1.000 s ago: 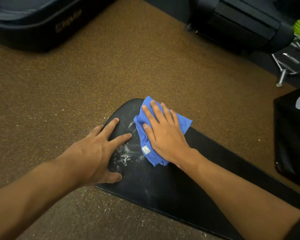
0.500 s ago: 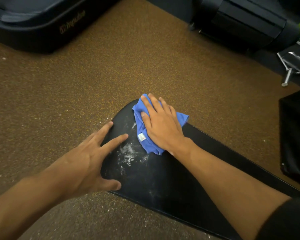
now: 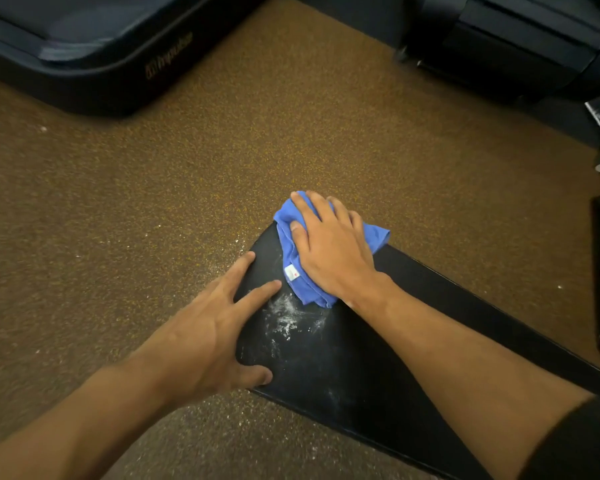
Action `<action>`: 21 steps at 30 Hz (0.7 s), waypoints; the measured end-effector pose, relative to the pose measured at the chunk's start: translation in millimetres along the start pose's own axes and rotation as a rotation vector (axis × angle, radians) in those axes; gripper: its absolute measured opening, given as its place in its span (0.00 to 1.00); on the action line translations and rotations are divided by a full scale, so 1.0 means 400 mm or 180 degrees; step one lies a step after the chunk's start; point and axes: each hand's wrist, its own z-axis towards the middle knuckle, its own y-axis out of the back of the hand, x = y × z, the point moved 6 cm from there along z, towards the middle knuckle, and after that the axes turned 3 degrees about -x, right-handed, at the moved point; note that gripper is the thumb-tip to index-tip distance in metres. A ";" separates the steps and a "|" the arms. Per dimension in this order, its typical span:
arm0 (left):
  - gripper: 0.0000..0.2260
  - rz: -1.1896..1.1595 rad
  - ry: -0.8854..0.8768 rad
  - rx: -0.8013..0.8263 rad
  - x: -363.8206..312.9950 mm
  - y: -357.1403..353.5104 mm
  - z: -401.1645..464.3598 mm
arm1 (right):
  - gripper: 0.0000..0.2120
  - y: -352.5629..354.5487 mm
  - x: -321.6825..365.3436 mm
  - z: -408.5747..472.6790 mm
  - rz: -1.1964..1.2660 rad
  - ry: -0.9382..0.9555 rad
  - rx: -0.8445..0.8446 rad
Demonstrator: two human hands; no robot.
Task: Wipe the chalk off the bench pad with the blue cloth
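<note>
Pressing down with straight, slightly spread fingers, the right hand [image 3: 329, 247] lies flat on the crumpled blue cloth [image 3: 297, 271], which sits at the narrow rounded far end of the long black padded bench pad [image 3: 354, 368]. The cloth bunches under the palm, one fold sticking out to the right of the fingers past the pad's far edge, and a small white label [image 3: 291, 272] shows on its left side near the thumb. The left hand [image 3: 208, 337] rests on the pad's left edge with its fingers splayed wide and straight, the index finger reaching toward the cloth without touching it, the thumb laid along the near edge; it holds nothing. Between the two hands, just below the cloth, a patch of white chalk dust [image 3: 288, 317] is smeared on the black surface, with fainter streaks trailing toward the near edge. The pad runs diagonally to the lower right above a brown speckled rubber floor [image 3: 153, 220], where a few white specks lie scattered beside the pad's left edge. A dark machine base with faint lettering [image 3: 118, 64] sits at the upper left, well apart from the pad, and a black sleeve [image 3: 582, 441] covers the right upper arm at the lower right corner.
</note>
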 end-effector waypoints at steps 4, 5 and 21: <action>0.53 0.0001 -0.0032 -0.0043 0.002 0.000 -0.002 | 0.29 -0.007 0.030 -0.090 -0.0145 0.0630 0.0073; 0.53 0.0006 -0.0046 -0.0046 0.001 -0.001 -0.001 | 0.28 -0.009 0.023 -0.122 -0.0126 0.0795 0.0104; 0.54 -0.0105 -0.0013 -0.0043 -0.007 0.004 -0.003 | 0.27 -0.009 0.037 -0.179 -0.0125 0.0925 0.0081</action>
